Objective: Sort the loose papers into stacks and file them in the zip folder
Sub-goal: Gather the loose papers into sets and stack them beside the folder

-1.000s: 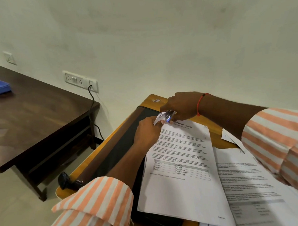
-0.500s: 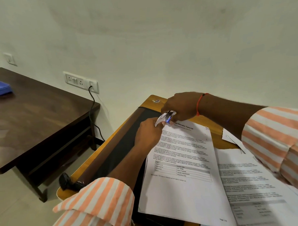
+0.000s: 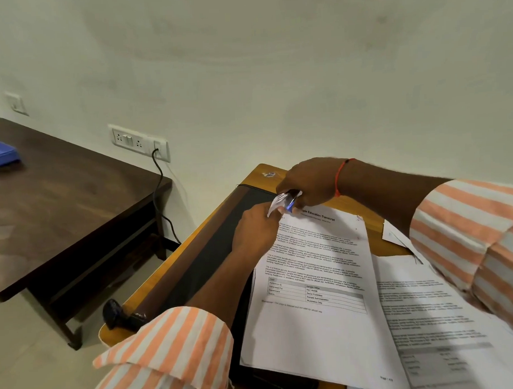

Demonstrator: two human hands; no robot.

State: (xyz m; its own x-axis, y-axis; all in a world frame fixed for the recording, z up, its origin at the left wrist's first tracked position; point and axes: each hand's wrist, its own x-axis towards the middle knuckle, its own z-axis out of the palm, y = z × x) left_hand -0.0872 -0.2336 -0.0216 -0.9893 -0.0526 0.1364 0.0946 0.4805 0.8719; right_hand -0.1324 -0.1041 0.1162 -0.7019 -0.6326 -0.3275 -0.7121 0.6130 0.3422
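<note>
my left hand pinches the far left corner of the white printed paper stack. my right hand curls round a small blue-and-silver tool there, maybe a stapler. the stack lies on the black zip folder, its heading toward the far edge of the yellow wooden desk, long axis near-to-far. a second white paper stack lies to the right. nothing is filed yet, i judge.

Office-like room: printed white paper sheets beneath the fingers, yellow wooden worktop, white wall sockets to their left.
</note>
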